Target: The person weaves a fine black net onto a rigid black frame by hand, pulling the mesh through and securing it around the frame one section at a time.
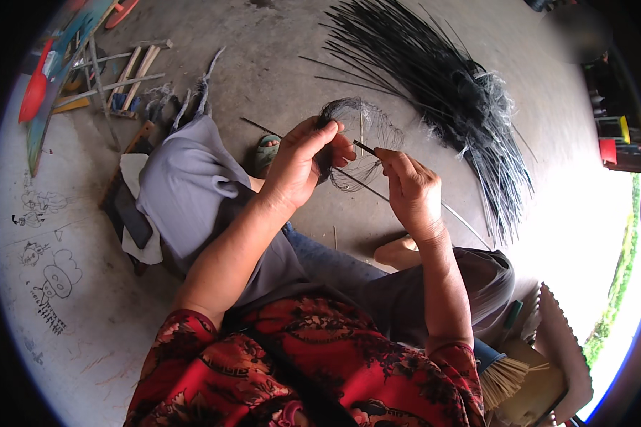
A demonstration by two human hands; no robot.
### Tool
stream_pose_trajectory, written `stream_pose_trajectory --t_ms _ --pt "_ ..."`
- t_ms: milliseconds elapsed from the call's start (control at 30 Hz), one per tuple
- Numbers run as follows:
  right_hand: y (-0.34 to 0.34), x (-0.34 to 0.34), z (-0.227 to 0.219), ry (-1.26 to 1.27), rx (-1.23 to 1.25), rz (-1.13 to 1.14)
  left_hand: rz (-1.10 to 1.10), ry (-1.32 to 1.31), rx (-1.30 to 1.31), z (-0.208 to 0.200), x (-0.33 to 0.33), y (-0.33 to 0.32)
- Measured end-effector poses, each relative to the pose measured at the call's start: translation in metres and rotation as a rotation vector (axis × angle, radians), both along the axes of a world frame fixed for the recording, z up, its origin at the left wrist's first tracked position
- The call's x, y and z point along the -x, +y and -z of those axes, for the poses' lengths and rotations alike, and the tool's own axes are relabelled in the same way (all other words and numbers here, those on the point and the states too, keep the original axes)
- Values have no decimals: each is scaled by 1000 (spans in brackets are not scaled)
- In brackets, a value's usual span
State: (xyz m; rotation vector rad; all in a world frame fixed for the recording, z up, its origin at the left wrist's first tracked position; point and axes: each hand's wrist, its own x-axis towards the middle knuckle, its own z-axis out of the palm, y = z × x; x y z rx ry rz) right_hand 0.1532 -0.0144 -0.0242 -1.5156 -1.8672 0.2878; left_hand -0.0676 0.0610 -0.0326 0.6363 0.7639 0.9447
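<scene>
My left hand [299, 160] is closed on a gathered clump of fine dark netting [363, 114], thumb and forefinger pinched at its edge. The netting's thin strands spread into a loose round loop between my hands. My right hand [414, 188] pinches a short dark strip [364, 148], its tip pointing toward the left fingers. A long thin rod [363, 186] crosses slantwise behind both hands; whether either hand grips it is hidden.
On the floor ahead to the right lies a large bundle of black strips [434, 71]. Wooden sticks [135, 75] stand at the far left. A grey cloth [185, 185] covers my left leg. Thin tan sticks [506, 377] are at the lower right.
</scene>
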Motion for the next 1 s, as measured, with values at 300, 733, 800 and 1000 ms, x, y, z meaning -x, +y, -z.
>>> stream_pose_trajectory --t_ms 300,733,800,1000 --pt "4 7 -4 573 79 91 78 -40 182 10 -18 -14" --pt "6 15 0 370 67 65 188 -145 139 26 -11 -15" --pt "6 15 -6 558 72 97 180 -151 182 17 -13 -17" --pt "2 7 -1 216 24 -1 -26 -53 78 12 3 -2"
